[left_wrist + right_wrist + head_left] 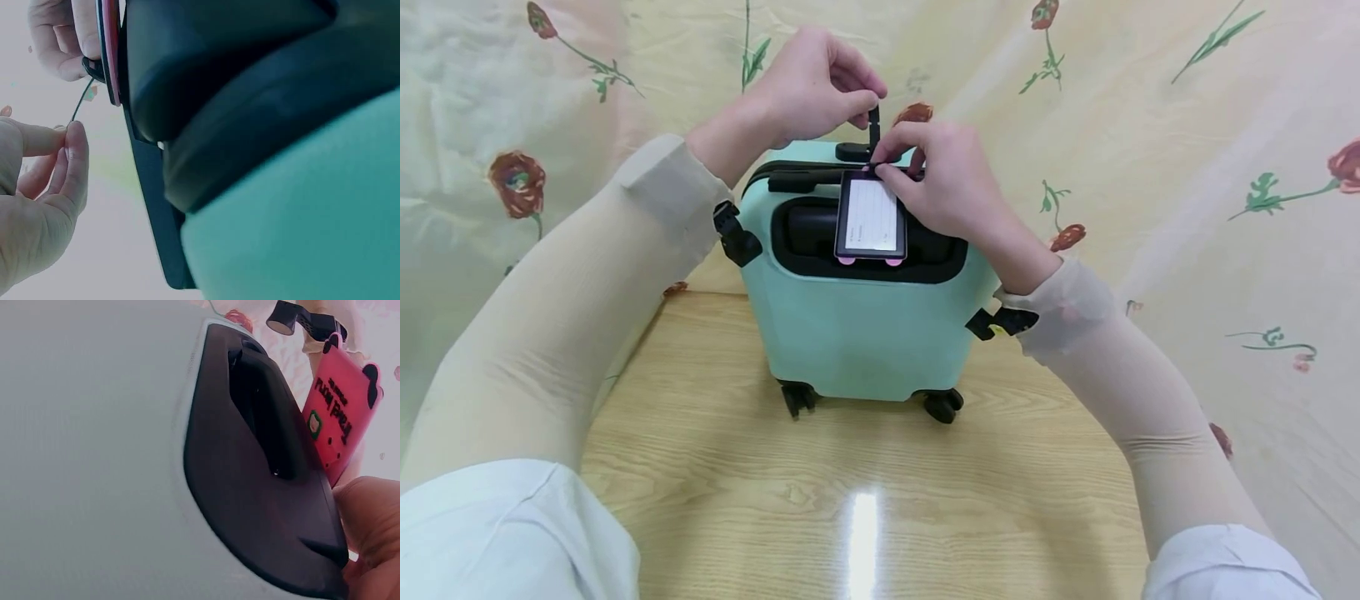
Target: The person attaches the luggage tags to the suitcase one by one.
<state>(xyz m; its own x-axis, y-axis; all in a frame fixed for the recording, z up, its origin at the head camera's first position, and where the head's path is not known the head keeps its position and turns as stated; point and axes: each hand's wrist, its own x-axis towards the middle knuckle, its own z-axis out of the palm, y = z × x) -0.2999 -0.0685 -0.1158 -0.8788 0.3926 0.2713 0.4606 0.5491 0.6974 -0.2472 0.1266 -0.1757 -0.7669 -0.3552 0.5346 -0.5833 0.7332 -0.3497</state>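
A mint-green suitcase (857,333) stands upright, a luggage tag (872,215) with a white card lying over its black side handle (808,229). The left hand (823,87) pinches the upper part of a thin black strap (874,129) above the tag. At the tag's top edge, the right hand (943,175) pinches the strap's lower end between thumb and forefinger. In the left wrist view, the left hand (47,187) holds the strap (82,100) taut. The tag's pink back (340,415) with dark lettering shows in the right wrist view, beside the right hand (372,525).
The suitcase's black wheels (943,406) rest on a wood-grain surface (737,500). Behind and at both sides hangs a pale cloth (1150,167) with a flower print. Black wrist cameras (737,236) sit on both sleeved forearms, close to the suitcase's sides.
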